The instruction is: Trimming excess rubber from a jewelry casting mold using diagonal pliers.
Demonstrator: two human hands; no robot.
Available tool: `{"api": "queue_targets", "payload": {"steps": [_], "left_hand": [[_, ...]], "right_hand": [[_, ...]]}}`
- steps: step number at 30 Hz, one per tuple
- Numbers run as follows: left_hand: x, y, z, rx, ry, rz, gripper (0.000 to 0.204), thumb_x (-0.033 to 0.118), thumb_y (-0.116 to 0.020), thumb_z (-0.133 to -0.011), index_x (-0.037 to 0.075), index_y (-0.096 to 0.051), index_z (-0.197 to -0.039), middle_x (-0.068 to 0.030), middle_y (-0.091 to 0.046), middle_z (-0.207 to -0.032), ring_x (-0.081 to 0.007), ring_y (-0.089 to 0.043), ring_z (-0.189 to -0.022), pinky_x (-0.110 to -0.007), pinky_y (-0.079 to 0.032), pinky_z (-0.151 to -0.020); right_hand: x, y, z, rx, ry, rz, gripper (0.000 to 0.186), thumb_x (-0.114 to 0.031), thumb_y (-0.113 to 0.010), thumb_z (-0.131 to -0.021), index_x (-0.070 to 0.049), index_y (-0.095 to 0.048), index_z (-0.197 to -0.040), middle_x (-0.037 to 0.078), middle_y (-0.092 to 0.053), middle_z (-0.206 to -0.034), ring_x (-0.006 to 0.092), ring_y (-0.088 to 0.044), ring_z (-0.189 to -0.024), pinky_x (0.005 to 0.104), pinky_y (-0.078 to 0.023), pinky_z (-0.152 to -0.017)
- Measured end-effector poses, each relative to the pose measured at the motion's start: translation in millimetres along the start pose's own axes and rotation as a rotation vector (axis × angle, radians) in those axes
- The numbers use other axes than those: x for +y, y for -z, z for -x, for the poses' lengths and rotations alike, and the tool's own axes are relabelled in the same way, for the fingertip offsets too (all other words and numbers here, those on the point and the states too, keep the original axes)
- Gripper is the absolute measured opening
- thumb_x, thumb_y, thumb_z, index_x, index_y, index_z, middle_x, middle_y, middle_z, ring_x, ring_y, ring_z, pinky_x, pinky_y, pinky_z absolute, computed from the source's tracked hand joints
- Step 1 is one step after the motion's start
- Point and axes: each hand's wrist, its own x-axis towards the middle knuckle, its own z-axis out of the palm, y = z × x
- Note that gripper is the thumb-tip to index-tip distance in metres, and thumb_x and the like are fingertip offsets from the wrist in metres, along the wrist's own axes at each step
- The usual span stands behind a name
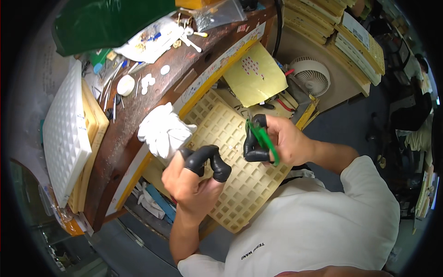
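Carefully, the right hand [281, 141], its black-capped fingers [251, 147] clamped on green tweezers [264, 138], is working over the cream grid tray [244, 184] while the left hand [191, 177], fingers curled together on nothing visible, is hovering beside; keeping the tips steady above one cell looks wise.

light: bright, even, from overhead
shadows: soft, faint
glare: mild on white glove [162, 129]
edges: fisheye bend, black vignette from 7 through 11 o'clock
focus: centre sharp, rim soft

Matt cream plastic grid tray [240, 184]; glossy green plastic tweezers [264, 138]; worn wood bench [138, 111].
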Motion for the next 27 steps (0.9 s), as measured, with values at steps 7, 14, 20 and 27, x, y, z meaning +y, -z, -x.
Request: {"api": "queue_targets", "payload": {"steps": [7, 14, 20, 27], "left_hand": [[9, 17, -5, 0.137, 0.133, 0.026, 0.022, -0.004, -0.077, -0.069, 0.002, -0.073, -0.09, -0.005, -0.059, -0.07, -0.0132, -0.053, -0.054, -0.026, -0.04, -0.049], [5, 24, -2, 0.134, 0.103, 0.023, 0.027, -0.004, -0.08, -0.066, 0.003, -0.073, -0.091, -0.0055, -0.059, -0.071, -0.0143, -0.054, -0.054, -0.027, -0.042, -0.049], [2, 30, 0, 0.073, 0.058, 0.013, 0.019, -0.008, -0.075, -0.075, -0.002, -0.072, -0.093, -0.0046, -0.063, -0.079, -0.0072, -0.054, -0.062, -0.02, -0.041, -0.055], [0, 30, 1, 0.037, 0.049, 0.018, 0.02, -0.008, -0.077, -0.074, -0.002, -0.072, -0.092, -0.0061, -0.064, -0.078, -0.0091, -0.059, -0.063, -0.021, -0.045, -0.057]], "right_hand": [[35, -9, -3, -0.065, 0.451, 1.015, 0.034, 0.008, -0.064, -0.064, -0.003, -0.065, -0.097, 0.012, -0.06, -0.073, 0.0304, -0.06, -0.064, 0.0413, -0.046, -0.057], [43, -18, -9, -0.147, 0.498, 1.123, 0.028, 0.003, -0.072, -0.064, -0.003, -0.047, -0.076, 0.014, -0.055, -0.071, 0.0364, -0.058, -0.068, 0.0465, -0.045, -0.06], [38, -20, -4, -0.151, 0.481, 1.151, 0.029, 0.007, -0.07, -0.057, -0.002, -0.051, -0.078, 0.014, -0.055, -0.071, 0.0368, -0.057, -0.065, 0.0461, -0.045, -0.056], [9, -14, 0, 0.023, 0.286, 1.045, 0.025, 0.006, -0.066, -0.068, 0.005, -0.061, -0.092, 0.018, -0.062, -0.077, 0.0341, -0.063, -0.068, 0.0404, -0.05, -0.059]]}}
